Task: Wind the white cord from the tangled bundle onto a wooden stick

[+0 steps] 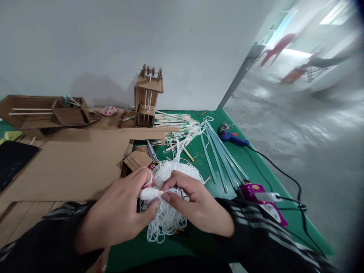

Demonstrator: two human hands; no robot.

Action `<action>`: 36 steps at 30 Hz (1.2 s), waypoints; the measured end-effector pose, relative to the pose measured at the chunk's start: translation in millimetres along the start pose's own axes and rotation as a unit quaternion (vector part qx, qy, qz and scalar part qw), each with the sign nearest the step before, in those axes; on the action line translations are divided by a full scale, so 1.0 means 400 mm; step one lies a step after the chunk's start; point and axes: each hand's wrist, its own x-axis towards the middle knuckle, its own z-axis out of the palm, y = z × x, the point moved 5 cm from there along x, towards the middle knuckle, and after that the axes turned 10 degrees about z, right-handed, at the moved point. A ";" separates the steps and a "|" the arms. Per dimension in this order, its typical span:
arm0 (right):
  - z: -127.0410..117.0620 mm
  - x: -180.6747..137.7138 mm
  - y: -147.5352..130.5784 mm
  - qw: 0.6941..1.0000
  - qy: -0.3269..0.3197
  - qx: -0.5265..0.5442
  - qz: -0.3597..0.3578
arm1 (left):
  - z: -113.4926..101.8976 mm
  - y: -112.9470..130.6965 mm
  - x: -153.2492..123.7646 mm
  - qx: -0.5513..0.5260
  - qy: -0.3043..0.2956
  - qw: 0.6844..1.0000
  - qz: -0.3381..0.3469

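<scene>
We note a green table (131,250), string heap (176,170) on it. Above: left hand (116,212) and right hand (199,204), spool (149,194) between. Left thumb and fingers pinch the spool; right thumb and forefinger pinch string at its yellow tip (160,192).

Holding bare L hand (119,212) & bare R hand (196,201) close together, w/ curled fingers (182,180) & thumbs (146,215) nearly meeting; bending inward both arms (54,229) in black, white-striped sleeves (260,227).
</scene>
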 end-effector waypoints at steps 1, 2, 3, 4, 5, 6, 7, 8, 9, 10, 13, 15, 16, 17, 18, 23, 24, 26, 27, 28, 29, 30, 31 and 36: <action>-0.001 -0.001 -0.001 1.000 0.000 0.002 -0.007 | 0.001 0.000 0.001 -0.007 -0.004 1.000 0.000; -0.002 -0.002 -0.002 1.000 0.000 0.002 -0.013 | 0.003 -0.001 0.002 -0.014 -0.008 1.000 0.000; -0.003 -0.003 -0.002 1.000 0.001 0.002 -0.018 | 0.003 -0.003 0.002 -0.021 -0.010 1.000 0.000; -0.004 -0.004 -0.003 1.000 0.002 0.001 -0.023 | 0.004 -0.006 0.002 -0.028 -0.012 1.000 -0.001; -0.004 -0.005 -0.004 1.000 0.003 -0.001 -0.029 | 0.005 -0.010 0.001 -0.037 -0.012 0.999 -0.003; -0.004 -0.007 -0.005 0.999 0.006 -0.004 -0.033 | 0.006 -0.014 0.000 -0.050 -0.012 0.999 -0.004; -0.004 -0.008 -0.005 0.999 0.009 -0.010 -0.036 | 0.007 -0.018 -0.001 -0.066 -0.012 0.998 -0.006; -0.004 -0.009 -0.005 0.999 0.012 -0.018 -0.037 | 0.009 -0.022 -0.003 -0.083 -0.015 0.996 -0.009; -0.003 -0.010 -0.004 0.999 0.015 -0.026 -0.039 | 0.011 -0.025 -0.004 -0.101 -0.019 0.995 -0.012; -0.003 -0.011 -0.003 0.998 0.019 -0.033 -0.040 | 0.013 -0.027 -0.005 -0.118 -0.023 0.993 -0.014; -0.002 -0.012 0.000 0.997 0.033 -0.047 -0.043 | 0.018 -0.025 -0.004 -0.177 -0.038 0.983 -0.007; -0.002 -0.010 0.005 0.997 0.043 -0.049 -0.037 | 0.019 -0.018 -0.002 -0.210 -0.049 0.976 0.002; -0.002 -0.009 0.008 0.997 0.046 -0.048 -0.031 | 0.020 -0.014 -0.001 -0.222 -0.056 0.973 0.005; -0.001 -0.008 0.012 0.997 0.047 -0.048 -0.025 | 0.020 -0.011 0.000 -0.231 -0.063 0.971 0.008; 0.000 -0.007 0.017 0.998 0.047 -0.047 -0.017 | 0.020 -0.007 0.001 -0.238 -0.069 0.969 0.011; -0.006 -0.034 0.008 0.989 0.119 -0.087 -0.022 | 0.017 0.000 0.007 -0.272 -0.049 0.961 0.029; -0.010 -0.047 -0.005 0.981 0.156 -0.112 -0.042 | 0.017 0.000 0.009 -0.276 -0.039 0.960 0.033; -0.007 -0.070 -0.033 0.958 0.210 -0.177 -0.084 | 0.017 -0.001 0.011 -0.280 -0.024 0.959 0.033; 0.001 -0.077 -0.043 0.949 0.212 -0.214 -0.093 | 0.019 -0.002 0.012 -0.279 -0.022 0.960 0.030; 0.011 -0.078 -0.047 0.943 0.202 -0.248 -0.091 | 0.020 -0.002 0.013 -0.277 -0.021 0.960 0.027; 0.020 -0.076 -0.046 0.939 0.189 -0.277 -0.079 | 0.021 -0.001 0.014 -0.274 -0.021 0.961 0.027; 0.026 -0.071 -0.042 0.936 0.178 -0.297 -0.061 | 0.021 0.000 0.014 -0.273 -0.018 0.961 0.027; 0.030 -0.066 -0.036 0.934 0.172 -0.310 -0.045 | 0.020 0.001 0.015 -0.276 -0.013 0.961 0.028; 0.030 -0.050 -0.014 0.951 0.130 -0.279 -0.030 | 0.012 0.002 0.020 -0.325 0.007 0.945 0.023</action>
